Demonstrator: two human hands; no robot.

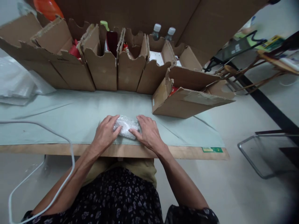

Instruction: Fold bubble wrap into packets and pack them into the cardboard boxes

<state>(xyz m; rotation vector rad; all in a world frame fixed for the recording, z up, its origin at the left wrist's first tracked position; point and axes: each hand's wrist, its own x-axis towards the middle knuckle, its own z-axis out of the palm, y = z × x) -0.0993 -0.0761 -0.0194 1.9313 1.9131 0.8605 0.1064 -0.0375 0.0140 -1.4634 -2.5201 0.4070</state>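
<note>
Hands (127, 132) clamped on bubble-wrapped bundle (126, 126) near table (70, 109) front edge; I press wrap snug, palms flat, even.

Even, soft indoor light; faint shadows; sharp centre; wide-angle bending at edges; dark vignette bottom-right corner.
</note>
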